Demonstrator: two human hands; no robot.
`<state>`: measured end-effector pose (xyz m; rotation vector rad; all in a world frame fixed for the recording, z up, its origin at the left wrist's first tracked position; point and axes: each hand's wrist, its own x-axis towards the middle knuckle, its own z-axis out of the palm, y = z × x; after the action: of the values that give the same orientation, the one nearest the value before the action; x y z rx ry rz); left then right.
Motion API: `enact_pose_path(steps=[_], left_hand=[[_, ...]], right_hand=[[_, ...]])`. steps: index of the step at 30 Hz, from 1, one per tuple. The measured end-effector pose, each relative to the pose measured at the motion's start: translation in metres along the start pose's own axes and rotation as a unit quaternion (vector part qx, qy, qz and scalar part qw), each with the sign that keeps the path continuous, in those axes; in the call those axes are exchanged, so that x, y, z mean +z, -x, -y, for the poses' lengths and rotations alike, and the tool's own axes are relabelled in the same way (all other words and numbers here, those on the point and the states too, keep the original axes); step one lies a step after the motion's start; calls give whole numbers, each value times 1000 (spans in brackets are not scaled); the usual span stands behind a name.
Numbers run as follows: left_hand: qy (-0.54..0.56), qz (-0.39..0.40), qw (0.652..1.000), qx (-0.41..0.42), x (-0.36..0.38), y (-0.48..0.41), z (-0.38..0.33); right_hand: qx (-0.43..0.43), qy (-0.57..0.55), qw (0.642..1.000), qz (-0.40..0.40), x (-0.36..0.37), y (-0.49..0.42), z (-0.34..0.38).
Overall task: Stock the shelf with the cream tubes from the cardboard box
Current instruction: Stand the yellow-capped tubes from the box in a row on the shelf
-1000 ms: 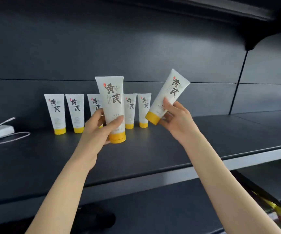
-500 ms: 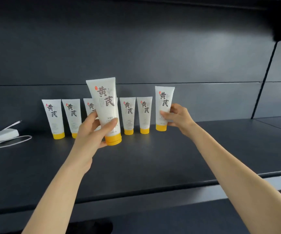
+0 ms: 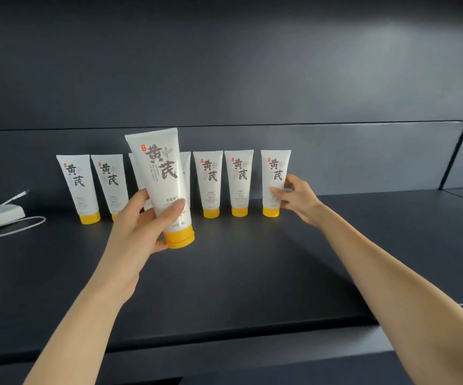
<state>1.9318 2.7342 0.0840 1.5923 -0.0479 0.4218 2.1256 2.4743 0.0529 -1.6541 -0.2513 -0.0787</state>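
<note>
Head cam is the only feed I've got, so here goes.

The left hand (image 3: 138, 226) is wrapped round a held tube (image 3: 163, 179) of cream, thumb across the front low down and fingers behind, so it's properly clamped on it. That one is up in the air, in front of the row and above the dark shelf (image 3: 252, 273). Its long axis runs near vertical with the flat crimped end up and leaning a touch to the left. The yellow cap points down and the label faces me.

The right hand (image 3: 297, 197) is out at the right end of the row, with the thumb on the front and the fingers on the right edge of the rightmost tube (image 3: 274, 173). It's a light pinch on the lower half. That tube stands straight up on its yellow cap at the back of the shelf, crimp end up, close to the back panel (image 3: 224, 79).

The rest of the row stands the same way, caps down and labels out. There's a far-left tube (image 3: 77, 184), then a next tube (image 3: 111, 182) just beside it. After those come two half-hidden tubes (image 3: 186, 168) behind the held one, and then a pair of tubes (image 3: 209, 182) between those and the rightmost. The gap before the rightmost looks a bit wider than the others.

Way off on the left of the shelf sits a white adapter (image 3: 0, 215), with a white cable (image 3: 16, 229) looping in front of it.
</note>
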Motion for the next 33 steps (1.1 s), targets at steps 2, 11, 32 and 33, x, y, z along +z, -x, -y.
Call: enact_pose_path(steps=[2,11,32,33], left_hand=[[1,0,1000,-7,1,1,1],[-6,2,1000,-9,4,4,5],[-98,96,991,-3,58,8,-8],[-100,102,990,4,62,8,-8]], right_hand=[[-1,5,1000,0,0,-3,-1],[14,17,1000,1,3,-6,-2],[-126,-52,991,-7,55,103,78],[-141,-51,989,-6,56,110,79]])
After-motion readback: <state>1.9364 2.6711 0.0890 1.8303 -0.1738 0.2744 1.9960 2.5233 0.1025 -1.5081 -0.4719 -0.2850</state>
